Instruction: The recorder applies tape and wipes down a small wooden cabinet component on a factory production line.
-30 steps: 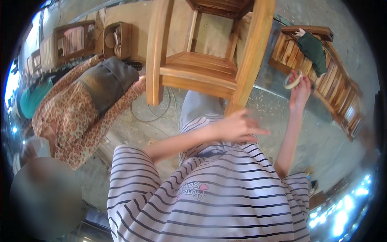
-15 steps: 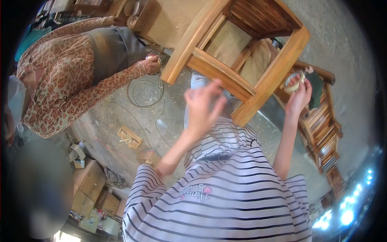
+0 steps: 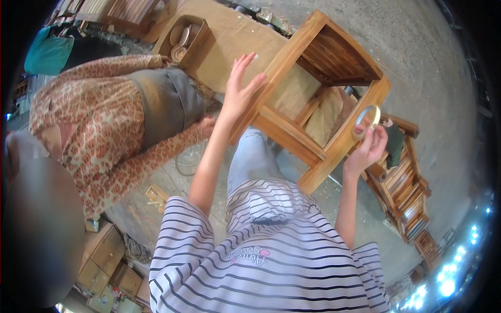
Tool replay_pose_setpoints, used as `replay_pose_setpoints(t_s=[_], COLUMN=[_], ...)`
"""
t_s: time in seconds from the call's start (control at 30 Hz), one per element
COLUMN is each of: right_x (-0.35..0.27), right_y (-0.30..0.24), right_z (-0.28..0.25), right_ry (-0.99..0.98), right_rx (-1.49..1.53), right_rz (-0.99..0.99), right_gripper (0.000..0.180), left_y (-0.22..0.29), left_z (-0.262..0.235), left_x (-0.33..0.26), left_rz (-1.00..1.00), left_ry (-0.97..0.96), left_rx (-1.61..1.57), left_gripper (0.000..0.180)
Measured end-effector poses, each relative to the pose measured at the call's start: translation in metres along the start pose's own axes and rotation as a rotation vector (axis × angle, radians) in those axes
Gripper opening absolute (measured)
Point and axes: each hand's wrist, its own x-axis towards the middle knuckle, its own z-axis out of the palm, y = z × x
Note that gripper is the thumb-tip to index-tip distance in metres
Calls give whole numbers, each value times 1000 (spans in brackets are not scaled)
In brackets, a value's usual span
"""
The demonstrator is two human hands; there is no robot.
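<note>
A slatted wooden furniture frame stands tilted in front of me on a cardboard-covered surface. My left hand is at its left side post, fingers stretched and spread. A small whitish bit shows at a fingertip; I cannot make out what it is. Whether the palm touches the post cannot be told. At the frame's right post, my right hand grips a roll of pale tape upright between thumb and fingers.
At my left a person in a patterned top and grey apron bends over. Beyond them sits a box with round items on the brown sheet. More slatted wooden furniture stands at right. Drawers are at lower left.
My left hand has moved up and left, to the frame's left post. The tape roll and right hand shifted slightly left and down. The person at left sits farther right in view.
</note>
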Motion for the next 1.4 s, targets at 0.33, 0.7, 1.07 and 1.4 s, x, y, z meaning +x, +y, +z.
replay_pose_setpoints(t_s=[0.33,0.7,1.07,1.4], right_x=[17,73,95,96], right_y=[-16,63,-14,114], right_z=[50,229,152,75], right_ry=[-4,-249,-168,-191], right_rx=[14,197,590,984], right_rz=[123,667,1012,996], right_gripper=[14,66,60,69], left_y=[35,21,137,70], left_z=[9,7,57,140], left_x=[61,73,37,10], left_rz=[73,-551,-272,-214], left_ry=[-28,-334,-235,-367], left_rx=[201,-198,24,157], left_gripper=[49,65,49,48])
